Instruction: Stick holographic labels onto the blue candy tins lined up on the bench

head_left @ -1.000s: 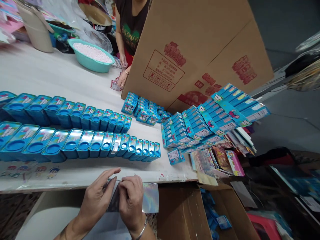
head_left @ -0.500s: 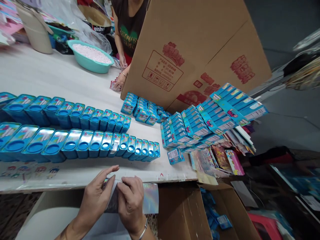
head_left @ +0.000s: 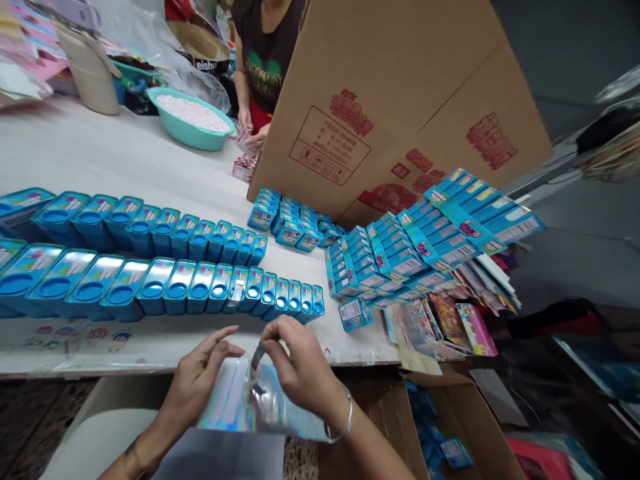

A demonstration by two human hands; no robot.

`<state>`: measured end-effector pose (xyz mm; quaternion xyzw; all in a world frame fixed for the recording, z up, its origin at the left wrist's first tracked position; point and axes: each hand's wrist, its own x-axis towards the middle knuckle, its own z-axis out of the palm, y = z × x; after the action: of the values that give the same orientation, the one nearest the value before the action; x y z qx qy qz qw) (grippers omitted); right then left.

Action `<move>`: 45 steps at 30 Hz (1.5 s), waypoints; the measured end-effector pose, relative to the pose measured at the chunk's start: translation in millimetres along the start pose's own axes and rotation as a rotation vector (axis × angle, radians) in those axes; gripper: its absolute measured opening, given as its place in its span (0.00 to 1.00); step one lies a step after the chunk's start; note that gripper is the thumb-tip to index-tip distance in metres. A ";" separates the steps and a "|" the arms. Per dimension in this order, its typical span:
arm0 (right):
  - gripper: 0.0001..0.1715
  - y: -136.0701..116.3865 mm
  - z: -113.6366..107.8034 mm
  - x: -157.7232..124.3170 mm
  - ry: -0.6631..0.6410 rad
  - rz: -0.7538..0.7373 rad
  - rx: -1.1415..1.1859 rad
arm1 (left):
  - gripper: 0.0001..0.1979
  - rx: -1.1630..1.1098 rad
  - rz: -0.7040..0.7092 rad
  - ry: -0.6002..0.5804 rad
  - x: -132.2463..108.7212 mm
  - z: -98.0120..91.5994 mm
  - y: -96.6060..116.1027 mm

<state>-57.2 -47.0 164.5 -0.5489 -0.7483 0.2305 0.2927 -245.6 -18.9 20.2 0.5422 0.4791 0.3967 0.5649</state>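
Note:
My left hand (head_left: 196,383) grips the left edge of a holographic sticker sheet (head_left: 235,403) held below the table's front edge. My right hand (head_left: 300,367) pinches a small shiny sticker strip (head_left: 256,363) curling up from that sheet; a silver bangle sits on its wrist. Just beyond my hands, two long rows of open blue tins (head_left: 150,283) stand on the white table (head_left: 100,160). One tin in the near row carries a shiny strip (head_left: 236,292).
Stacks of blue boxes (head_left: 425,240) and colourful card packs (head_left: 445,320) lie at the right. A large cardboard carton (head_left: 390,100) stands behind them. Across the table another person (head_left: 265,60) handles small packets near a teal basin of white pieces (head_left: 190,117). An open carton (head_left: 425,427) sits below right.
My right hand has lifted off the sheet to the right, peeling a small strip up from it. The camera has shifted slightly; the other person's hands have risen from the table.

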 end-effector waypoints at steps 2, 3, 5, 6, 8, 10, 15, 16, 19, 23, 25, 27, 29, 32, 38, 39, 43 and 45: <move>0.09 2.8 -5.8 22.2 -0.099 -0.044 -0.029 | 0.38 -0.136 -0.002 -0.097 -3.0 -3.0 5.5; 0.09 4.9 -5.1 32.0 -0.129 -0.068 -0.050 | 0.42 -0.193 -0.003 -0.145 -4.6 -4.0 8.8; 0.09 9.5 0.9 48.4 -0.168 -0.107 -0.092 | 0.46 -0.239 -0.007 -0.205 -6.5 -4.2 16.2; 0.09 11.9 4.9 55.0 -0.184 -0.122 -0.107 | 0.44 -0.217 -0.018 -0.207 -6.2 -3.6 20.2; 0.09 16.7 13.1 66.7 -0.204 -0.142 -0.123 | 0.35 -0.133 -0.056 -0.163 -2.7 -1.6 27.8; 0.09 21.3 21.2 77.8 -0.199 -0.156 -0.135 | 0.29 -0.075 -0.099 -0.090 4.5 -0.1 33.8; 0.08 28.5 41.1 108.5 -0.114 -0.185 -0.298 | 0.30 -0.109 -0.158 0.065 27.7 -4.7 38.8; 0.08 29.0 44.3 114.6 -0.100 -0.188 -0.336 | 0.30 -0.120 -0.164 0.086 31.7 -6.4 38.6; 0.05 30.4 51.4 130.1 -0.080 -0.207 -0.392 | 0.31 -0.142 -0.176 0.125 41.3 -9.6 36.8; 0.04 36.7 58.1 141.9 -0.108 -0.206 -0.390 | 0.30 -0.145 -0.193 0.145 49.7 -9.7 30.6; 0.04 41.7 62.0 144.6 -0.132 -0.197 -0.394 | 0.30 -0.127 -0.179 0.164 53.2 -9.7 24.9; 0.04 47.1 65.7 146.6 -0.145 -0.191 -0.384 | 0.29 -0.095 -0.169 0.190 56.4 -10.0 17.6; 0.05 52.2 68.0 148.8 -0.147 -0.180 -0.333 | 0.30 -0.058 -0.172 0.209 59.4 -10.2 9.4; 0.06 59.0 69.9 154.3 -0.143 -0.141 -0.192 | 0.32 -0.007 -0.190 0.231 63.8 -9.3 -1.9; 0.08 63.7 79.0 162.1 -0.078 -0.135 -0.140 | 0.35 0.032 -0.163 0.228 67.7 -10.6 -5.4; 0.08 61.4 78.1 158.4 -0.052 -0.148 -0.159 | 0.35 0.041 -0.151 0.210 65.6 -13.1 -3.2; 0.18 40.3 57.1 110.7 0.111 -0.202 -0.138 | 0.27 0.153 -0.031 0.027 43.5 -29.8 7.3; 0.19 27.8 44.2 69.1 0.098 -0.161 -0.107 | 0.23 0.222 0.072 -0.086 27.6 -36.6 10.8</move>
<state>-84.3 26.1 126.8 -0.5126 -0.7859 0.1388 0.3169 -274.1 17.4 29.5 0.6348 0.4755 0.3377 0.5069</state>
